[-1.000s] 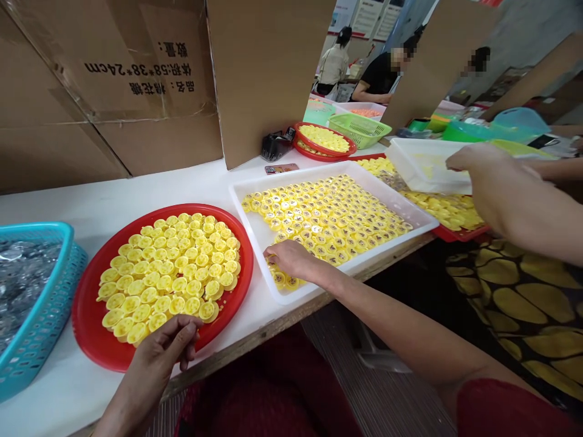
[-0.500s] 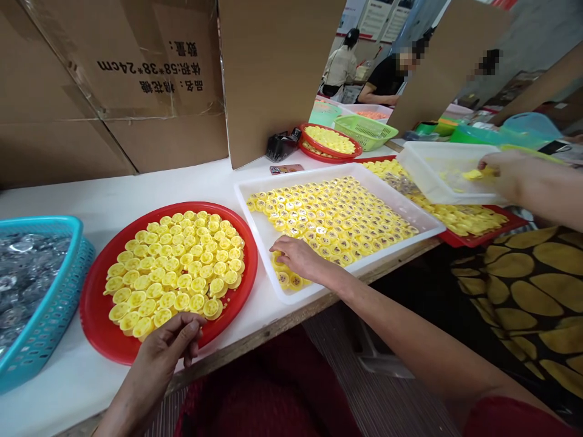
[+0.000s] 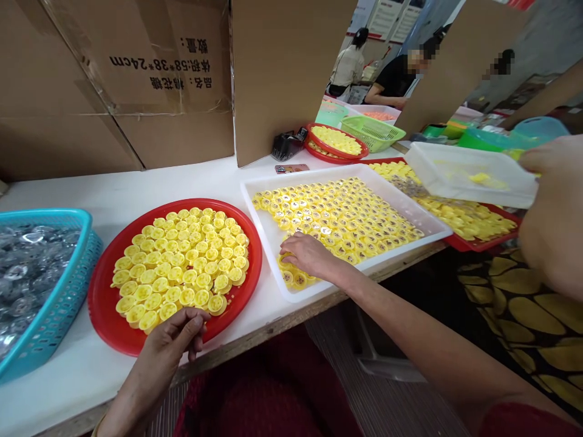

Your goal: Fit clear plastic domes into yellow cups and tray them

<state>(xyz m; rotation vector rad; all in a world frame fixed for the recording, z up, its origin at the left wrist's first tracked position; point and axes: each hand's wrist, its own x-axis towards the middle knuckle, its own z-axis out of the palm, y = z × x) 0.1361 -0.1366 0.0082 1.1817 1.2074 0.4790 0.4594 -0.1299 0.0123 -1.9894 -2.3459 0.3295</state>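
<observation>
The white tray (image 3: 269, 229) is my landmark; it lies on the table (image 3: 182, 181) and carries rows of yellow pieces (image 3: 355, 212) with dark-printed faces. Over its near left corner is the right hand (image 3: 307, 255), with fingers bent down among these pieces; the fingertips are hidden, so I cannot tell if they pinch one. To the left of the white tray stands the round red tray (image 3: 105, 303), full of yellow cups (image 3: 182, 261); at its near edge the left hand (image 3: 180, 340) has thumb and fingers pressed together, and I cannot tell whether something small is between them. Farther left is the blue basket (image 3: 59, 315) of shiny wrapped items (image 3: 34, 267); to the right of the white tray, a co-worker's hand (image 3: 553, 212) is beside a white bin (image 3: 473, 170).
</observation>
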